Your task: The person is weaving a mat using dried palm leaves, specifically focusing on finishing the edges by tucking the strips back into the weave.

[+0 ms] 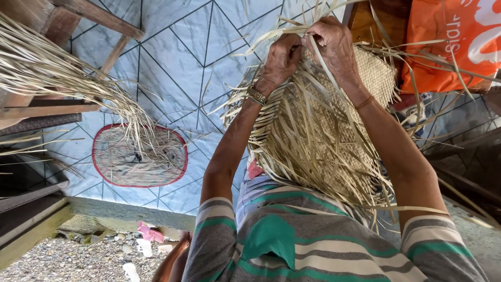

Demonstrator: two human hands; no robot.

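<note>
Left hand: we have our left hand [282, 57] clenched on pale straw strips at the far edge of the woven mat [365, 73], fingers curled around them; a bracelet [257, 95] sits on that wrist.
Right hand: our right hand [334, 44] lies just beside the left, fingers pressed down on the same edge and pinching a strip [319, 55] that runs between the two hands.
Woven mat: it lies over our lap, the finished plaited part at the far right, loose unwoven strips [308, 146] fanning towards our body and off both sides.
Shirt: our striped grey, white and green shirt [292, 240] fills the bottom of the view.
Loose bundle: a sheaf of dry straw [62, 73] hangs at the left over wooden furniture [78, 21].
Floor: pale patterned floor [177, 47] with a small red-edged rug [141, 156].
Orange bag: an orange bag [454, 42] lies at the top right, beyond the mat.
</note>
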